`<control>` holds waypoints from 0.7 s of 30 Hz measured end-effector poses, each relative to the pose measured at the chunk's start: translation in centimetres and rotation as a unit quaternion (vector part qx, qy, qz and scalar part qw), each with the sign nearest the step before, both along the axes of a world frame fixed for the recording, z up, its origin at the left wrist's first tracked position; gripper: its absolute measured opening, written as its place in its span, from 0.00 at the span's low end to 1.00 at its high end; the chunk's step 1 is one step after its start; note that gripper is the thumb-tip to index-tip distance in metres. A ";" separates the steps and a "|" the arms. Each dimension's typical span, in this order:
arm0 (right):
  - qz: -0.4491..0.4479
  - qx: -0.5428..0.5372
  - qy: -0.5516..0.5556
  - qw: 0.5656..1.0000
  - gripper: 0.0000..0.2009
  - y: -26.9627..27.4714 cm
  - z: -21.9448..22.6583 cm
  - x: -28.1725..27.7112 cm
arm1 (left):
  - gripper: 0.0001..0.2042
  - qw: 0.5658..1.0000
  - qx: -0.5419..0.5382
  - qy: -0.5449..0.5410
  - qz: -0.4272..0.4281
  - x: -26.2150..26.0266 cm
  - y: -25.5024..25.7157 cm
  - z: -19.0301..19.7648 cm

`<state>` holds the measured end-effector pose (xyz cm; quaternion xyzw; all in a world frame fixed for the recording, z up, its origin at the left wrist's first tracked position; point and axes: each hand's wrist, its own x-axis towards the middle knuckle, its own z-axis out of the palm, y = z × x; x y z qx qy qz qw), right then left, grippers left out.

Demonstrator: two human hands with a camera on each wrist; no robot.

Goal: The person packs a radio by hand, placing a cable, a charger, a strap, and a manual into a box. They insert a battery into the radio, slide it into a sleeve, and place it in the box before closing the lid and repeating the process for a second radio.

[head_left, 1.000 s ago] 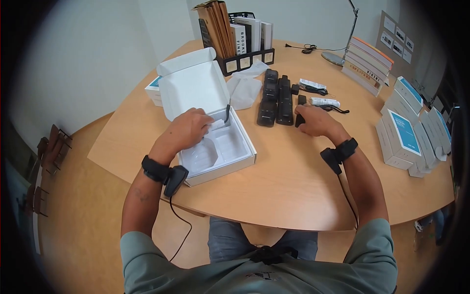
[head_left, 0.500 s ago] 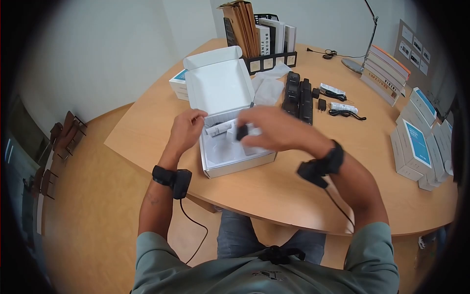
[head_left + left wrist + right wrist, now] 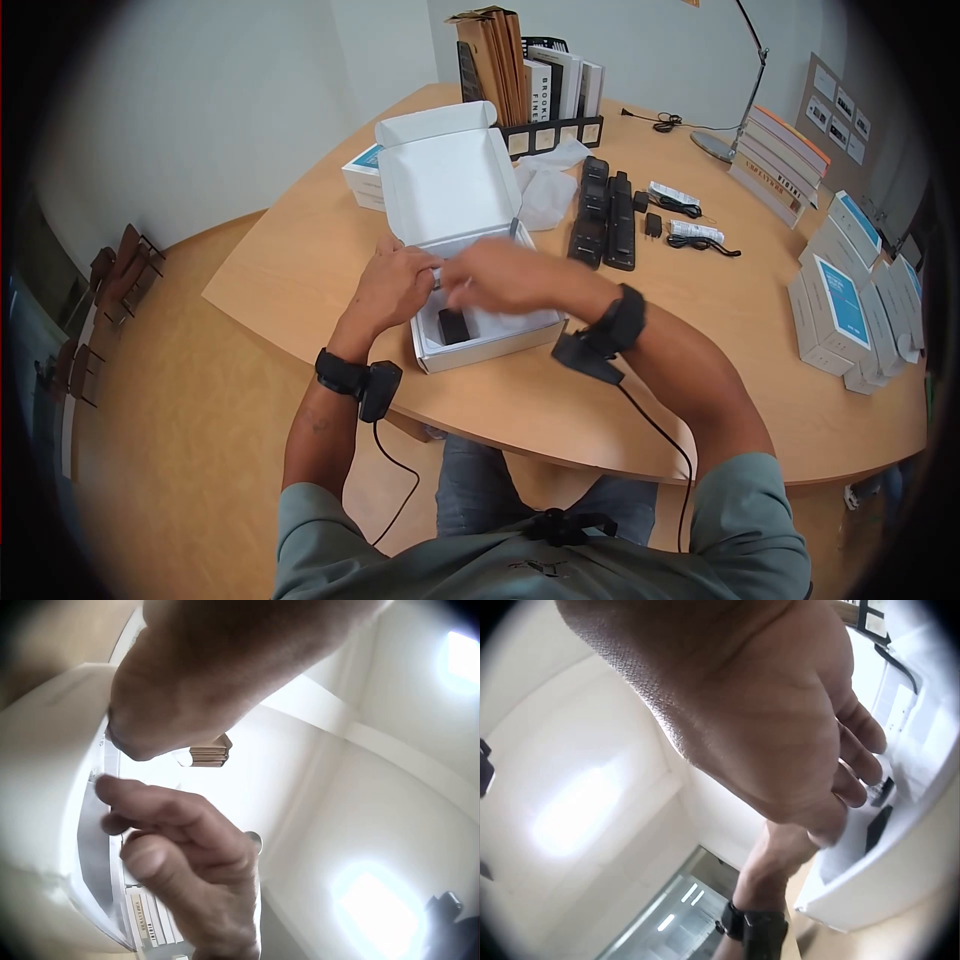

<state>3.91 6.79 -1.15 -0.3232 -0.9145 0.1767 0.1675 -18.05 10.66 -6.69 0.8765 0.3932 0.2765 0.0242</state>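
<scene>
An open white box (image 3: 488, 348) stands on the table with its lid raised. A black block (image 3: 453, 326) lies in its near left part; in the right wrist view, dark pieces (image 3: 878, 829) show inside. My left hand (image 3: 392, 288) is over the box's left side, its fingertips hidden or unclear, so any hold is not visible. Above the box, my right hand (image 3: 505, 276) is blurred, close beside the left fingers. Its fingers are loosely bent with nothing visible between them in the left wrist view, where that hand (image 3: 187, 859) shows from the thumb side.
Right of the box lie thin white wrapping (image 3: 548, 196), long black devices (image 3: 621, 225), small black adapters (image 3: 653, 225) and cables (image 3: 703, 240). Farther right stand white boxes (image 3: 838, 305) and stacked books (image 3: 780, 165). A file rack (image 3: 545, 135) is behind.
My right hand has come from the adapters to the box and let go of the black block, which now lies inside. My left hand's fingers have shifted slightly inward over the box.
</scene>
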 end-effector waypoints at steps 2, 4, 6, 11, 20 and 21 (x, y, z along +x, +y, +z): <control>-0.215 0.075 -0.012 0.974 0.12 1.9 0.1 1.8 | 0.13 1.000 -0.002 -0.004 -0.003 0.0 -0.1 0.0; -0.352 0.083 -0.077 0.929 0.15 3.0 0.6 3.7 | 0.12 0.999 -0.035 -0.006 0.006 0.2 -0.8 0.8; -0.372 0.081 -0.080 0.921 0.15 4.1 -0.3 4.8 | 0.11 0.999 -0.035 -0.002 0.011 0.4 -0.9 0.9; -0.403 0.063 -0.054 0.911 0.14 5.0 -2.3 4.5 | 0.11 1.000 -0.010 -0.016 0.000 0.4 -1.3 1.2; -0.306 0.115 -0.082 0.942 0.10 3.8 -2.0 2.6 | 0.10 0.998 -0.027 -0.001 0.058 1.1 -1.6 2.0; -0.272 0.137 -0.114 0.946 0.10 4.2 -2.3 2.4 | 0.10 0.999 -0.016 0.018 0.046 1.1 -1.0 1.4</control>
